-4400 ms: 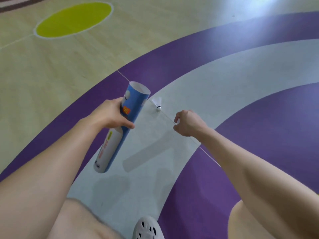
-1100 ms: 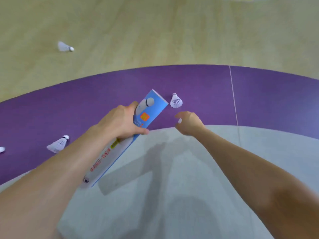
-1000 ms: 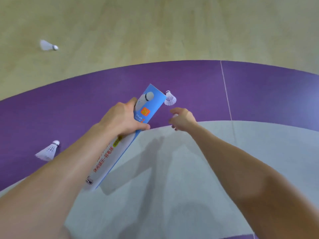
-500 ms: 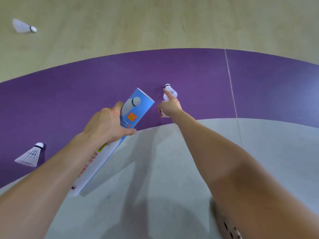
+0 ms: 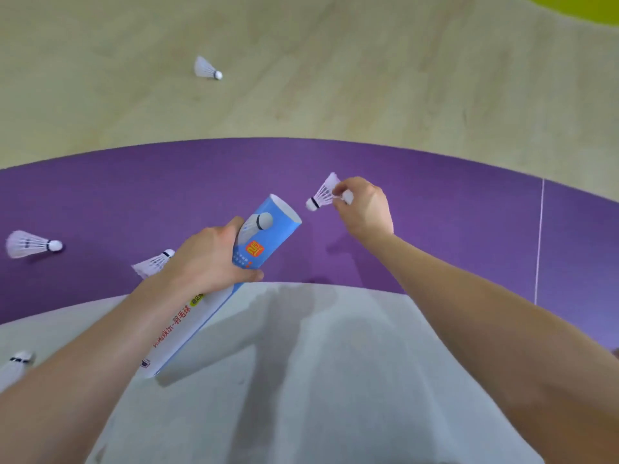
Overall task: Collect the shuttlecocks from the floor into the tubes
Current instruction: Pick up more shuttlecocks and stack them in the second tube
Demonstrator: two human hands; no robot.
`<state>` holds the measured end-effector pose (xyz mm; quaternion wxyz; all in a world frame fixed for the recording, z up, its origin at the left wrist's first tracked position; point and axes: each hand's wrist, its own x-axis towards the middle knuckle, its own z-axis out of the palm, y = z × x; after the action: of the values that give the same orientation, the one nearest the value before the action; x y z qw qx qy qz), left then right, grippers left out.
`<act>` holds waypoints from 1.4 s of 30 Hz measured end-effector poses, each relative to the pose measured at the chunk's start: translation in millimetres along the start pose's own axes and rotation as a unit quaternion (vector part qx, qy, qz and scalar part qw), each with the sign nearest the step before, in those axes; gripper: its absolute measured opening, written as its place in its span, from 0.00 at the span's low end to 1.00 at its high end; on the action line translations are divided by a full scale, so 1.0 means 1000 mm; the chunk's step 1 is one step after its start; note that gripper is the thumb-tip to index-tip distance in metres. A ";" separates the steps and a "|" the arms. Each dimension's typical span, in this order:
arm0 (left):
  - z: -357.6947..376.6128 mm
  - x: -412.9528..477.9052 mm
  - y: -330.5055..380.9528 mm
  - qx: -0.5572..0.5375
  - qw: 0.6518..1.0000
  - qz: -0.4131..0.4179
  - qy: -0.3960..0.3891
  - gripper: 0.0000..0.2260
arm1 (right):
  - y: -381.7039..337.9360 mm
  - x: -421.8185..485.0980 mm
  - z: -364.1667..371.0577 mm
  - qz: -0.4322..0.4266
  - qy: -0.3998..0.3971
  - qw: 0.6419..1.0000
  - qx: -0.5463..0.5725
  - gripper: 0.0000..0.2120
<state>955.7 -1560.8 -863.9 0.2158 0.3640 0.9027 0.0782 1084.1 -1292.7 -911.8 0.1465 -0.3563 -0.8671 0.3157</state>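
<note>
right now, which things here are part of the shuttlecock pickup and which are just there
Job: tube in the left hand; held shuttlecock in the right hand; on the floor, far shuttlecock, left shuttlecock, middle shuttlecock, near shuttlecock.
Not job: green patch, white line, floor markings only.

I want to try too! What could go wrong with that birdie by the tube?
The right hand pinches the white feather shuttlecock by its feathers only, so it might slip. Its cork is not yet lined up with the open blue-and-white cardboard tube in the left hand, so it could hit the rim.
</note>
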 end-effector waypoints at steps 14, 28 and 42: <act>0.002 -0.025 -0.035 -0.009 1.000 0.007 0.008 0.25 | -0.082 -0.049 -0.033 -0.043 0.072 0.980 0.181 0.03; -0.030 -0.052 -0.057 -0.010 0.998 0.018 0.058 0.27 | -0.130 -0.093 -0.020 -0.164 -0.240 0.952 0.098 0.16; -0.093 -0.134 -0.138 -0.058 0.986 -0.152 0.038 0.29 | -0.162 -0.117 0.032 -0.248 -0.167 0.954 0.021 0.03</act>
<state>914.4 -1751.6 -777.1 0.2119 0.2061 0.9489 0.1107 1065.7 -1478.6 -834.1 0.0805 -0.0686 -0.9335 0.3426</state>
